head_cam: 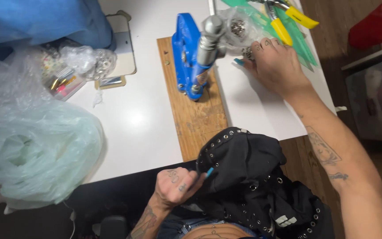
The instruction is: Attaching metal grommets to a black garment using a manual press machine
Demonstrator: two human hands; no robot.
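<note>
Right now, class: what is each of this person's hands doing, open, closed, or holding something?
Left hand: closed, gripping the black eyelet-studded garment.
Right hand: fingers curled at the clear bag of metal eyelets; whether it holds any cannot be told.

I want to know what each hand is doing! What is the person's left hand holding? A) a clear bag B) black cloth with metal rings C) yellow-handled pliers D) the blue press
B: the left hand pinches the edge of the black cloth dotted with metal eyelets, near the table's front edge, while the right hand reaches toward small metal pieces beside the blue press.
</note>
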